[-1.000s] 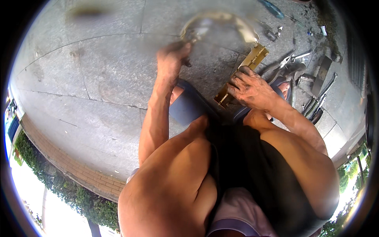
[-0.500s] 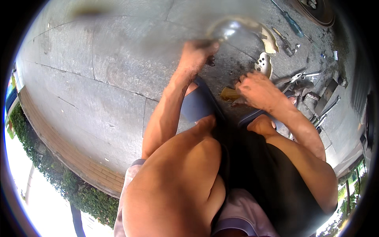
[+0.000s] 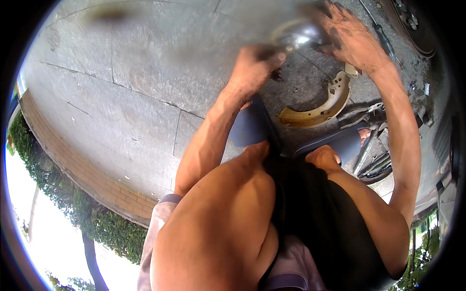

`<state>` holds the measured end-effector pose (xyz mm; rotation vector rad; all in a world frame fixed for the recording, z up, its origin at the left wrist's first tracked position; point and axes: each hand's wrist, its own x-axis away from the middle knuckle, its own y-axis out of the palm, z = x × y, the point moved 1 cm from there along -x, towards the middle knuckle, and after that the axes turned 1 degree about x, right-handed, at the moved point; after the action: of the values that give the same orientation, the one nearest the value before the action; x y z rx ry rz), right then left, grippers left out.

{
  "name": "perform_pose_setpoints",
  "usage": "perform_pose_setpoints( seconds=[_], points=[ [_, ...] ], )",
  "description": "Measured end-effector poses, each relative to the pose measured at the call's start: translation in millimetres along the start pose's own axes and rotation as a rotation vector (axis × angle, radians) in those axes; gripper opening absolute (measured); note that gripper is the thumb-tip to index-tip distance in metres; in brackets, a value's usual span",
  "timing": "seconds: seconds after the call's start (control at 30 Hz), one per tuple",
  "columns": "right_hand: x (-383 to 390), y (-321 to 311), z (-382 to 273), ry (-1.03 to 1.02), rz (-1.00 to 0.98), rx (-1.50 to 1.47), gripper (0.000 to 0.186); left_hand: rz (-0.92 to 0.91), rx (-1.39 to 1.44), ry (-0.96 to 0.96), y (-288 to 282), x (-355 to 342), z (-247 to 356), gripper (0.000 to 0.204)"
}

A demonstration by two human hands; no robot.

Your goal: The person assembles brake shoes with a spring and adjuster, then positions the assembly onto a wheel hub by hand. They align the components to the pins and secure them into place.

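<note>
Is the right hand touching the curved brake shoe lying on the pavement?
Apart. The head view shows the right hand raised on a blurred shiny metal part, bare pavement separating it from the brake shoe.

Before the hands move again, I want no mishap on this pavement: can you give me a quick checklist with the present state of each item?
1. Both hands on the shiny metal part: ok; left hand and right hand touch it.
2. Grip firm: cannot tell, blurred.
3. Curved brake shoe apart from hands: ok, lying on the pavement.
4. Tools near right foot: not ok, close.
5. Screwdriver apart from hands: ok.
</note>
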<state>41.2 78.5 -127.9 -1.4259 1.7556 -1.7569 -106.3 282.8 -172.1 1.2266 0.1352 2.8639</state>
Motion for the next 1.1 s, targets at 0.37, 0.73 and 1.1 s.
perform_pose_setpoints(
  seconds=[0.37, 0.73, 1.1],
  points=[
    [-6, 11, -9, -0.027, 0.074, -0.028, 0.074, 0.072, -0.186, 0.107, 7, 2, 4, 0.042],
    [-10, 17, -8, -0.119, 0.111, 0.053, 0.075, 0.000, -0.131, 0.008, 9, -1, 6, 0.042],
    [-4, -26, -17, 0.039, 0.075, -0.356, 0.073, -0.035, -0.039, 0.187, 9, 16, 27, 0.035]
  ],
)
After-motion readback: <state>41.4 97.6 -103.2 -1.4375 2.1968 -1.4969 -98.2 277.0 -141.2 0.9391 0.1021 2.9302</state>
